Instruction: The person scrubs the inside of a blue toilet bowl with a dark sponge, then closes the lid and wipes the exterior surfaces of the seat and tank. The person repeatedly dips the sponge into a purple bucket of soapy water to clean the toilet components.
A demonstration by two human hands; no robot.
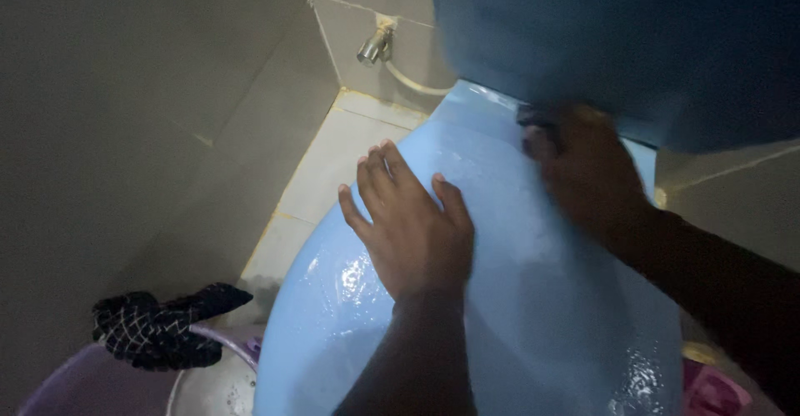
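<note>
At the bottom of the frame, a light blue toilet lid fills the lower centre and right; it is closed, wet, and catches glints of light near its lower right edge and beside the left wrist. To its left, at the lower left corner, the rim of a pale purple bucket shows, with a black cloth patterned in thin white lines draped over its edge. At the lower right corner a small pink thing peeks out beside the lid (too little of it shows to name it).

The left hand lies flat on the lid near the centre of the frame, palm down, fingers spread apart and pointing toward the upper left, holding nothing. Farther back, right of centre, the right hand is blurred; it presses against the back of the lid where it meets the cistern, its fingers curled around something dark at its tip (whether it is a cloth or a brush cannot be told).

Beyond the hands, the blue cistern takes up the upper right of the frame. To the left of it, at the upper centre, a metal valve sticks out from the tiled wall, with a pale hose curving from it toward the toilet. Light floor tiles show between the wall and the lid.
</note>
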